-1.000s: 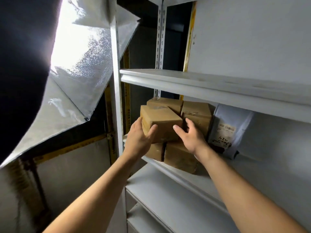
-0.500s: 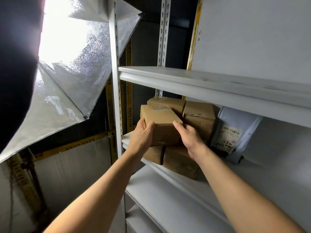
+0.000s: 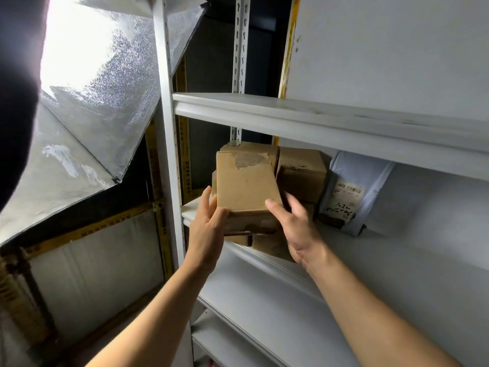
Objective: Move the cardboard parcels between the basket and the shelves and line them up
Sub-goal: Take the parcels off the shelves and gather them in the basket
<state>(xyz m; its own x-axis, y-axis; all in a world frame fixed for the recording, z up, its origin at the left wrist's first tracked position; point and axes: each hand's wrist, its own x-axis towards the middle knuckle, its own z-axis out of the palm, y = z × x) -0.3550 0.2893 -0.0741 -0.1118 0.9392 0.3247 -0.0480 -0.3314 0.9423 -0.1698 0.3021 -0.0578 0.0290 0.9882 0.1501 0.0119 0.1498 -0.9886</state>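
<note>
At the centre of the frame your left hand and right hand grip the near corners of a brown rectangular cardboard parcel, tilted atop stacked brown parcels on the white metal shelf.

Harsh white light poured from a softbox at upper left, its centre blown out to pure glare and its silver lining sparkling with grain. A black, unfocused shape blocked the left edge. The shelves sat in even, dimmer grey light, with deep shadow behind the uprights. Straight lines bowed toward the edges from the wide lens; detail looked soft and slightly smeared
</note>
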